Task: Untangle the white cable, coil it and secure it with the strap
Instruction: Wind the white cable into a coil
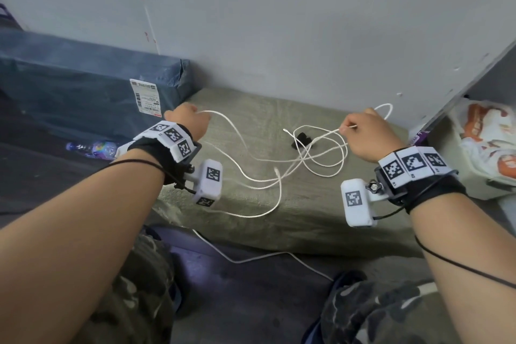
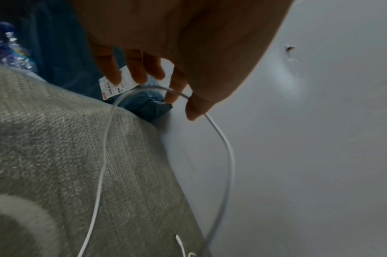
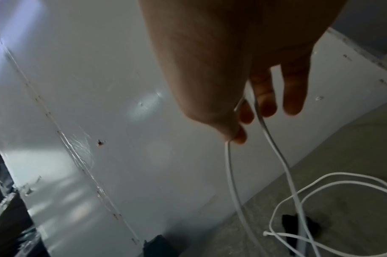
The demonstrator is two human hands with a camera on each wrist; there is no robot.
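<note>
Hands should draw apart slowly, left hand (image 1: 187,120) and right hand (image 1: 368,131) each pinching the white cable (image 1: 275,176), so crossed loops beside the strap (image 1: 301,140) slide free unknotted.

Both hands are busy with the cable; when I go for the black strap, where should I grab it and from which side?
Take the black strap by its left end, coming from above. It lies flat on the grey mat and white cable loops cross its right part, so a grip there would likely snag them.
</note>
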